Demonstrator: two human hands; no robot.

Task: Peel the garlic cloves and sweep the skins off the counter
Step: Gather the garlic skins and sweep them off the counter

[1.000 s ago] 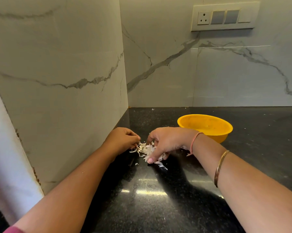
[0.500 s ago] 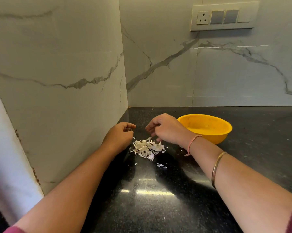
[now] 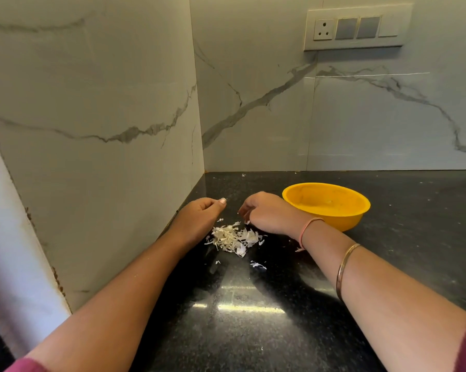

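A small pile of white garlic skins [image 3: 233,238] lies on the black counter [image 3: 253,331] near the wall corner. My left hand [image 3: 199,218] rests just left of the pile, fingers curled into a loose fist with the thumb on top; nothing shows in it. My right hand [image 3: 266,213] hovers just behind and right of the pile, fingers curled downward, tips close to the skins. Two stray flakes [image 3: 258,265] lie in front of the pile. No whole garlic clove is visible.
A yellow bowl [image 3: 325,205] stands right behind my right wrist. Marble walls close off the left side [image 3: 105,157] and the back [image 3: 333,116]. A switch plate [image 3: 358,26] is on the back wall. Black counter stretches to the right and toward me.
Both hands have lifted off the skins and drawn back toward the wall, uncovering the pile. The pile and the bowl stay where they were.
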